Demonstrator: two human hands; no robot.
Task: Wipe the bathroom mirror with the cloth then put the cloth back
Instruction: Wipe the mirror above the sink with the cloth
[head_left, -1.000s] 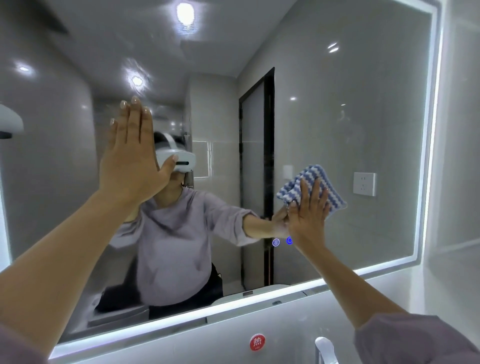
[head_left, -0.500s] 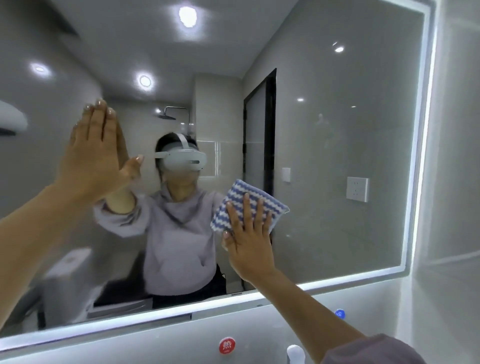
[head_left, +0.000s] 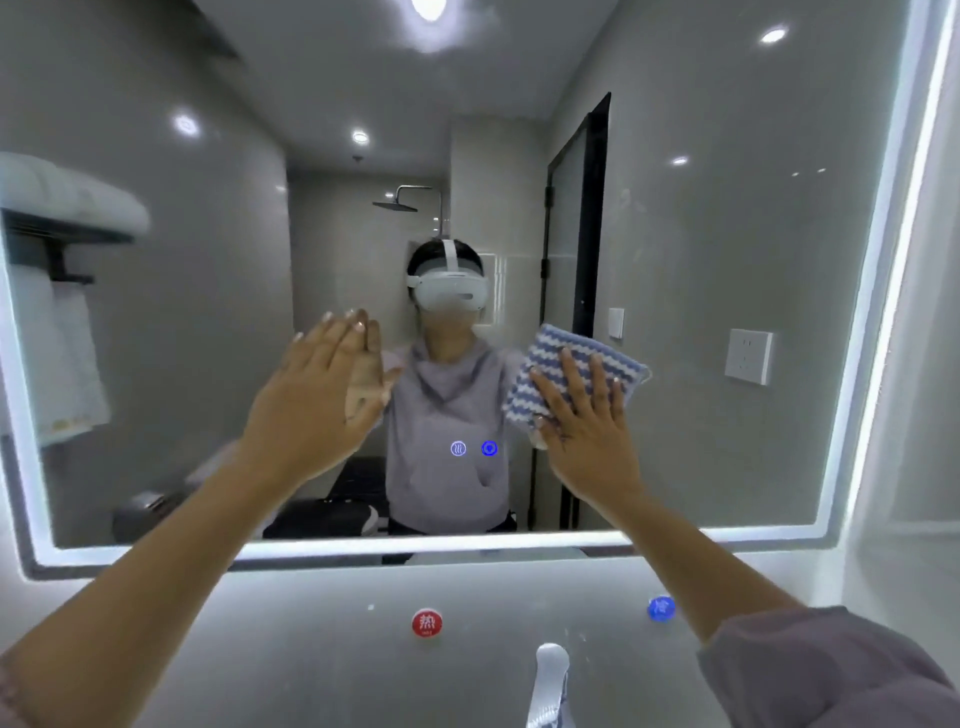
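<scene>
The large bathroom mirror (head_left: 727, 249) with a lit white border fills the wall ahead. A blue-and-white striped cloth (head_left: 561, 364) lies flat on the glass right of centre. My right hand (head_left: 587, 431) presses it against the mirror with straight, spread fingers. My left hand (head_left: 311, 410) is raised with straight fingers at the glass, left of centre, meeting its own reflection; it holds nothing. The mirror reflects a person in a grey hoodie and white headset.
Two small lit touch icons (head_left: 474, 448) glow on the lower mirror. Below it on the wall sit a red hot-water sticker (head_left: 427, 622) and a blue one (head_left: 661, 608). A chrome tap (head_left: 549, 680) rises at the bottom edge. A towel rack (head_left: 62, 223) is reflected at left.
The view has swung left and pulled back. My right hand slid the cloth leftward and down across the glass. My left hand dropped lower and came in toward the centre.
</scene>
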